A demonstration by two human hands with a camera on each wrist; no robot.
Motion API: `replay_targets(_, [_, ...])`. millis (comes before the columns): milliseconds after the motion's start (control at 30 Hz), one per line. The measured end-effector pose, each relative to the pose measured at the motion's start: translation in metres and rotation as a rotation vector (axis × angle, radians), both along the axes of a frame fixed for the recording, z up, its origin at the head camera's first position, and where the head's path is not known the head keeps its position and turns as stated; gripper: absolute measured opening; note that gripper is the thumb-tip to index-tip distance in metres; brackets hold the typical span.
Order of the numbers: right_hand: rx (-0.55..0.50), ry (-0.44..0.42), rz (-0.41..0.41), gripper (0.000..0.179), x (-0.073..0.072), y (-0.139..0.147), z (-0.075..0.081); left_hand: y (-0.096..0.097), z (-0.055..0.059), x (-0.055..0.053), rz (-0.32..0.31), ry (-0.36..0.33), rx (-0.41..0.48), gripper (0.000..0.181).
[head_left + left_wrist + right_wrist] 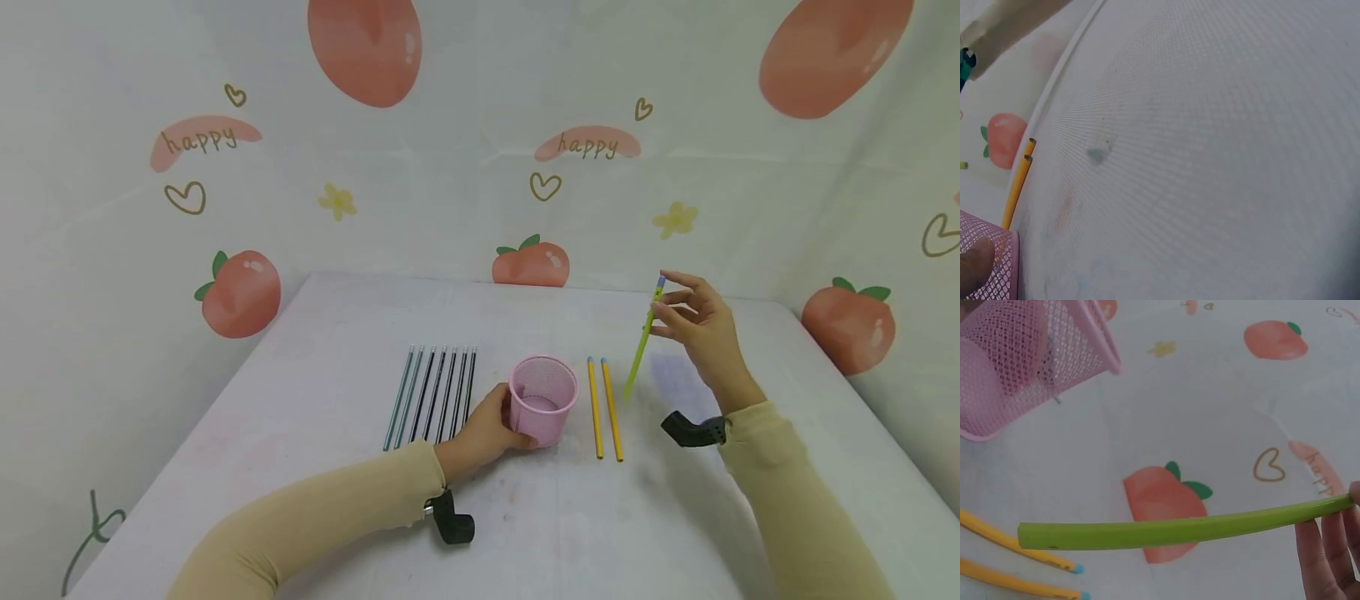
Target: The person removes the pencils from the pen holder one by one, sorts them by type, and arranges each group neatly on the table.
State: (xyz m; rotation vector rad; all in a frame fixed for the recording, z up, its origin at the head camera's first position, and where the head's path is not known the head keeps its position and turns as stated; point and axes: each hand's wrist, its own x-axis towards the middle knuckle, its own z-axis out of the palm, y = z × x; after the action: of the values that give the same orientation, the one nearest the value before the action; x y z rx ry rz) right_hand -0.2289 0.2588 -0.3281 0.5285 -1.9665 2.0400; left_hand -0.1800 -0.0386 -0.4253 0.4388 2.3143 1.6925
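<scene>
A pink mesh pen cup (546, 421) stands upright on the table, and my left hand (483, 429) grips its left side, thumb in front. In the left wrist view the thumb (977, 265) lies against the mesh. My right hand (697, 325) pinches a lime green pencil (642, 347) near its blue-tipped upper end. The pencil slants down to the left, raised to the right of the cup. In the right wrist view its blunt lower end points towards two yellow pencils (1016, 540). Inside the cup no pencil shows.
Between cup and right hand, two yellow pencils (595, 408) lie side by side. Left of the cup lies a row of several dark pencils (444, 383), with two green-teal ones (405, 396) at its left end. A white cloth backdrop printed with peaches (531, 265) hangs behind the table.
</scene>
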Motion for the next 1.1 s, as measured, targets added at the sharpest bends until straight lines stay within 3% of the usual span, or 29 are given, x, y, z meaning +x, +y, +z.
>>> replay_targets(200, [0.31,-0.227,-0.102,0.049,-0.009,0.002,-0.02,0.0,0.0,0.0,0.01,-0.015,-0.008,0.074])
replay_targets(333, [0.462,-0.355,-0.089,0.054,-0.014,0.002,-0.032,0.001,0.0,0.0,0.009,-0.008,-0.009,0.074])
replay_targets(700, [0.603,-0.627,-0.003,0.053,-0.027,-0.003,-0.06,0.0,-0.002,-0.001,0.005,0.004,-0.017,0.074])
replay_targets(1100, [0.725,-0.708,-0.048,0.05,-0.033,-0.006,-0.072,0.0,-0.002,-0.001,-0.003,0.007,-0.013,0.074])
